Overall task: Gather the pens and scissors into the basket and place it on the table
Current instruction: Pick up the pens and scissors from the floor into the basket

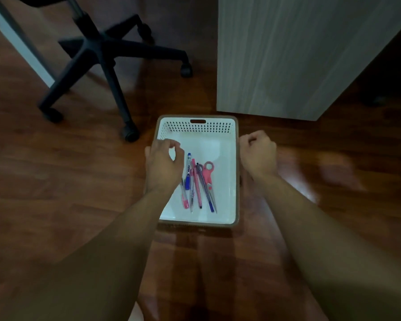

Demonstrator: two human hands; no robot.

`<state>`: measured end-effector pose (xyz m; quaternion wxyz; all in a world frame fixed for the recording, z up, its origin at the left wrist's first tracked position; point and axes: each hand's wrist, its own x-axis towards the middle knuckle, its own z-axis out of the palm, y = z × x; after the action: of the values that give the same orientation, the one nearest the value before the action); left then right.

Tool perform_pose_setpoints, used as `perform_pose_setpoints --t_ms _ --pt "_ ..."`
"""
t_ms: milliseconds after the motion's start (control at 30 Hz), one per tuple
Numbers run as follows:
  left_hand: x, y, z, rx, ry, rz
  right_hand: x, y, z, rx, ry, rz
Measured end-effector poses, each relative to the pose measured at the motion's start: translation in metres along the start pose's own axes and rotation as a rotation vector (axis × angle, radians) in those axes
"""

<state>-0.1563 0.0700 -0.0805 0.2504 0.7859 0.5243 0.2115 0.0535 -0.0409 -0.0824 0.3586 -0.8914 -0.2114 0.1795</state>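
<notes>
Both hands [164, 163] [258, 154], curled and empty, flank the basket [236, 181] holding pens [195, 184] and scissors [208, 174].

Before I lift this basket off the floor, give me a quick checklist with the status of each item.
1. Pens inside the basket: ok.
2. Scissors inside the basket: ok.
3. No pens or scissors loose on the visible floor: ok.
4. Left hand gripping the left rim: not ok, it hangs above it.
5. Right hand gripping the right rim: cannot tell, it is curled just beside it.
6. Table to set it on in view: cannot tell.
</notes>
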Motion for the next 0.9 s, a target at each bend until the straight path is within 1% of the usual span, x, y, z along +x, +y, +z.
perform_pose_setpoints --t_ms 33,100,200,267,333,433,567,633,733,833,900 --pt "0.003 -0.002 -0.002 0.072 0.029 0.03 0.007 0.008 -0.002 -0.022 -0.013 0.038" --pt "0.007 -0.011 -0.005 0.184 0.052 0.04 0.016 0.028 -0.003 -0.083 -0.1 0.095" --pt "0.007 -0.027 -0.007 0.257 0.007 -0.069 0.017 0.058 0.0 -0.211 -0.256 0.138" --pt "0.005 -0.034 -0.003 0.222 -0.052 -0.167 0.011 0.073 0.001 -0.292 -0.294 0.155" --pt "0.003 -0.042 0.003 0.2 -0.11 -0.237 0.005 0.083 0.002 -0.329 -0.311 0.167" --pt "0.002 -0.059 0.01 0.242 -0.224 -0.273 -0.002 0.089 0.002 -0.388 -0.304 0.151" --pt "-0.002 -0.072 0.018 0.181 -0.181 -0.324 -0.004 0.089 0.002 -0.412 -0.299 0.134" --pt "-0.004 -0.071 0.023 0.134 -0.162 -0.354 -0.003 0.088 0.002 -0.386 -0.302 0.149" --pt "-0.004 -0.067 0.028 0.127 -0.171 -0.37 0.005 0.081 -0.003 -0.234 -0.229 0.192" --pt "-0.005 -0.06 0.029 0.166 -0.229 -0.354 0.02 0.058 -0.013 -0.042 -0.062 0.18" --pt "-0.008 -0.056 0.028 0.157 -0.227 -0.322 0.027 0.033 -0.021 0.054 0.032 0.142"
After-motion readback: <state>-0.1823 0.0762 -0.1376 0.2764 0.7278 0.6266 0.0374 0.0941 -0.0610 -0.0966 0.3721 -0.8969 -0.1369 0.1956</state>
